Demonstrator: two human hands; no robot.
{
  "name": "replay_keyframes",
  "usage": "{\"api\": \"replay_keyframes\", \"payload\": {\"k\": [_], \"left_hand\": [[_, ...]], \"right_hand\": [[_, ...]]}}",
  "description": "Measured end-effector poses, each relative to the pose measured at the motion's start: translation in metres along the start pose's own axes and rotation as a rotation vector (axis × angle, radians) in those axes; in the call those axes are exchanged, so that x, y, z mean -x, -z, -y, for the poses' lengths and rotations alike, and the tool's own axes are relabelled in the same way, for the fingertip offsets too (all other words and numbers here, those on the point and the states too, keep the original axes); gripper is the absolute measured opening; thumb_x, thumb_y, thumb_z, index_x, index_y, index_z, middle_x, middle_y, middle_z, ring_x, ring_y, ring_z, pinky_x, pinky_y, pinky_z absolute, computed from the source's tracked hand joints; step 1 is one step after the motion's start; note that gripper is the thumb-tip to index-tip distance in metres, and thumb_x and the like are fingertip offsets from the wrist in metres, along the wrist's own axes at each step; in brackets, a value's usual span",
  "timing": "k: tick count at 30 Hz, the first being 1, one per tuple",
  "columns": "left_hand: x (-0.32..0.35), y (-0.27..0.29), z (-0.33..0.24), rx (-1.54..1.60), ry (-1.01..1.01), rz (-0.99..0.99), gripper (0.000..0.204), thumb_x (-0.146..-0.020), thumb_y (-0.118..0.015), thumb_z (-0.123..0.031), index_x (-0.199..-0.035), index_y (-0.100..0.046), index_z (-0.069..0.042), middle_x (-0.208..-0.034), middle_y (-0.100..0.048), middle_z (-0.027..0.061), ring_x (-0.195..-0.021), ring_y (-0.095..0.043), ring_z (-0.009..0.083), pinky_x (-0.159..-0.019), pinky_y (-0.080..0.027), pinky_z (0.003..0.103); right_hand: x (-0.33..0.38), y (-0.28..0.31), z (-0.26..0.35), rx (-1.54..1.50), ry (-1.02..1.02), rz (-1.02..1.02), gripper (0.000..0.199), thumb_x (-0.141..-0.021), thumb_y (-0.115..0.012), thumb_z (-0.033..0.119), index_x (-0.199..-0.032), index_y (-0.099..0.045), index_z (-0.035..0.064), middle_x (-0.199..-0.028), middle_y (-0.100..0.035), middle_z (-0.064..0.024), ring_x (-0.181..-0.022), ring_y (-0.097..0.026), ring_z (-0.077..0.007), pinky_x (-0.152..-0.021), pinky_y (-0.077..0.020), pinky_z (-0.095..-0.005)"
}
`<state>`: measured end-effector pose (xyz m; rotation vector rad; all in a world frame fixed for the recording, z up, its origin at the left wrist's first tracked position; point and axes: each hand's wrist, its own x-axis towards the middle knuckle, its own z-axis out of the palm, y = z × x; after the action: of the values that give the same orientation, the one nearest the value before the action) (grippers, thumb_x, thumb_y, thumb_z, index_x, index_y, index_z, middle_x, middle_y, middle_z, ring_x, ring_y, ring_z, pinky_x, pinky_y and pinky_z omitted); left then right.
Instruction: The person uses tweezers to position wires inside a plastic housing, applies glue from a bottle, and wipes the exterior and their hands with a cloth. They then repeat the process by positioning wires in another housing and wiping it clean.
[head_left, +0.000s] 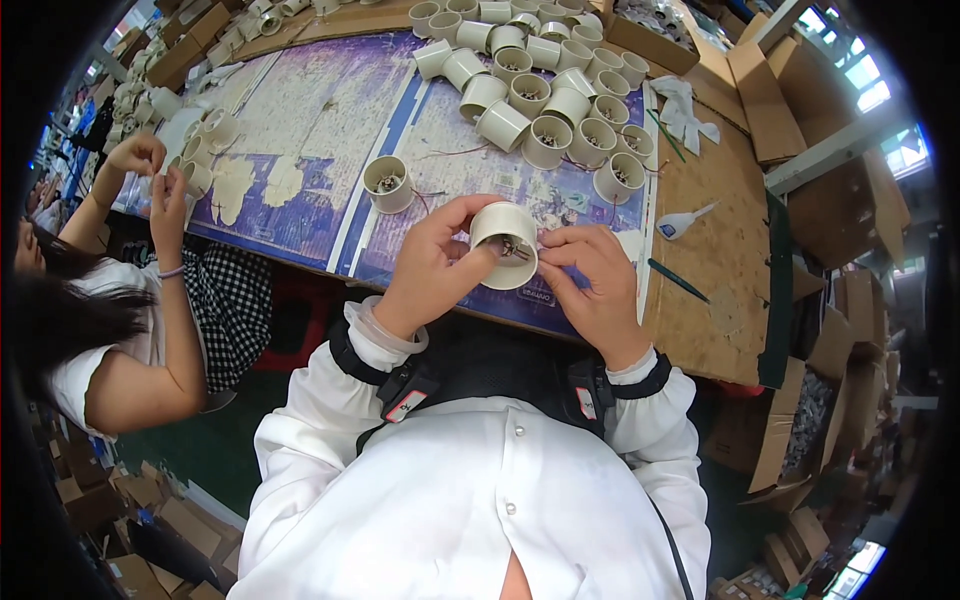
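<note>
In front of my chest, just over the table's near edge, my left hand [432, 265] grips a cream plastic cylindrical housing [503, 222]. My thumb reaches into its opening, which is tilted toward me; small metal parts and wires show inside. At the housing's right side my right hand [596, 284] is closed, thumb and fingers pinched together by the rim. Whatever lies between those fingertips is too small to make out. Another such housing [388, 190] stands upright on the table beyond my left hand, with a thin wire trailing from it.
Many similar housings [549, 140] are heaped at the table's far side. On the brown board at right lie a small white squeeze bottle [680, 222], a dark green pen-like tool [679, 281] and white gloves [683, 112]. A co-worker [150, 300] sits at left. Cardboard boxes [800, 420] stand at right.
</note>
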<state>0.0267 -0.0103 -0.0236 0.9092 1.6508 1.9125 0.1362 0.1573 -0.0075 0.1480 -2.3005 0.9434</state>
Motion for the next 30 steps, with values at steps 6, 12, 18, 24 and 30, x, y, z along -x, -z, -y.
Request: {"api": "replay_keyframes", "payload": {"k": [6,12,18,24,30], "left_hand": [[-0.007,0.002,0.006,0.049,0.056,-0.089,0.034,-0.084,-0.057,-0.004,-0.117,-0.055,0.003,-0.103,-0.061,0.007,-0.093,-0.058,0.0098,-0.075,-0.051,0.024],[-0.008,0.004,0.008,0.038,0.075,-0.134,0.032,-0.084,-0.057,-0.005,-0.116,-0.056,0.002,-0.097,-0.063,0.005,-0.085,-0.059,0.0089,-0.07,-0.051,0.023],[-0.009,0.01,0.004,0.12,0.23,-0.069,0.032,-0.088,-0.057,-0.014,-0.117,-0.055,-0.001,-0.092,-0.063,0.0043,-0.078,-0.059,0.008,-0.059,-0.048,0.02],[-0.02,0.012,-0.004,0.495,0.539,0.079,0.042,-0.095,-0.049,-0.035,-0.127,-0.046,-0.007,-0.09,-0.059,0.0047,-0.065,-0.058,0.0099,-0.05,-0.048,0.021],[-0.026,0.016,-0.01,0.571,0.569,0.177,0.046,-0.098,-0.041,-0.04,-0.133,-0.039,-0.011,-0.093,-0.058,0.0058,-0.064,-0.058,0.0104,-0.047,-0.048,0.022]], "right_hand": [[0.002,-0.004,0.0,-0.063,-0.071,0.038,0.009,-0.077,-0.069,0.003,-0.083,-0.063,0.0026,-0.092,-0.067,-0.0098,-0.083,-0.063,-0.026,-0.074,-0.0483,-0.0328],[0.006,-0.004,0.0,-0.146,-0.226,0.091,0.005,-0.081,-0.067,0.002,-0.085,-0.064,0.0009,-0.099,-0.069,-0.0113,-0.093,-0.065,-0.0241,-0.081,-0.0493,-0.0309],[0.003,0.002,-0.004,-0.105,-0.148,0.109,0.005,-0.082,-0.065,0.002,-0.087,-0.063,0.0007,-0.1,-0.068,-0.0117,-0.089,-0.066,-0.0229,-0.08,-0.0497,-0.0303],[-0.004,-0.005,-0.005,-0.251,-0.316,0.048,0.007,-0.086,-0.061,0.003,-0.089,-0.056,-0.0013,-0.097,-0.068,-0.0129,-0.084,-0.065,-0.0185,-0.075,-0.0503,-0.0268],[-0.013,-0.007,-0.017,-0.545,-0.639,0.022,0.01,-0.089,-0.058,0.009,-0.087,-0.053,0.0009,-0.087,-0.067,-0.0107,-0.075,-0.067,-0.0165,-0.065,-0.0539,-0.0261]]}}
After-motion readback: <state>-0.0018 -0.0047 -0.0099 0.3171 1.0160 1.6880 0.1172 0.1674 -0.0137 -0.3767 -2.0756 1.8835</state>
